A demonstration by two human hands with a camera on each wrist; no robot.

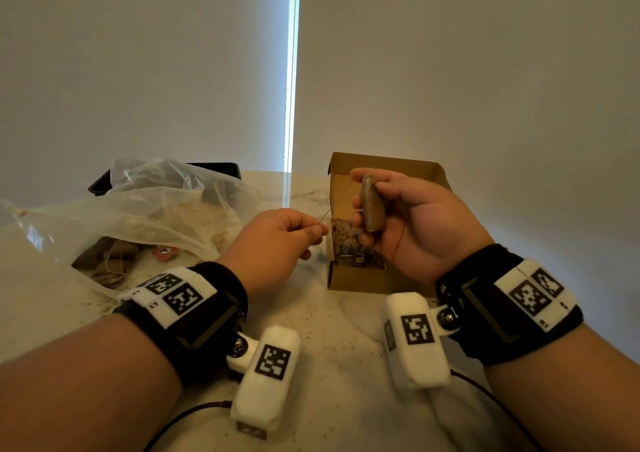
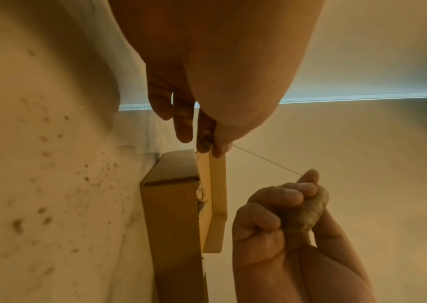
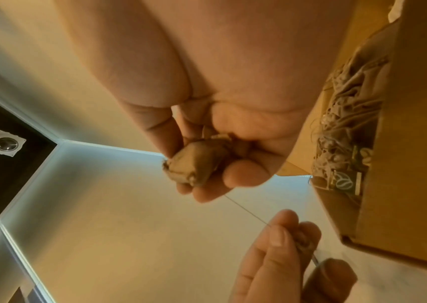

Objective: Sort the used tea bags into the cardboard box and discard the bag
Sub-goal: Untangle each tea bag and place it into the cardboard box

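Cardboard box [image 1: 381,278] stands open on the pale marbled desk [image 1: 329,330], with a heap of brown used tea bags [image 1: 349,240] inside it. Just above the box's near side, the right hand [image 1: 408,223] grips one damp brown tea bag [image 1: 372,207], thumb and curled fingers [image 2: 279,196] clamped round it so that its upper end sticks out beyond them. A thin string [image 2: 267,160] runs taut from that bag to the left hand [image 1: 277,244], which hangs just left of the box and pinches the string's end between thumb and forefinger, the other fingers curled. Farther left of the box lies a crumpled clear plastic bag [image 1: 145,206] with more tea bags and a red tag [image 1: 165,252] at its mouth
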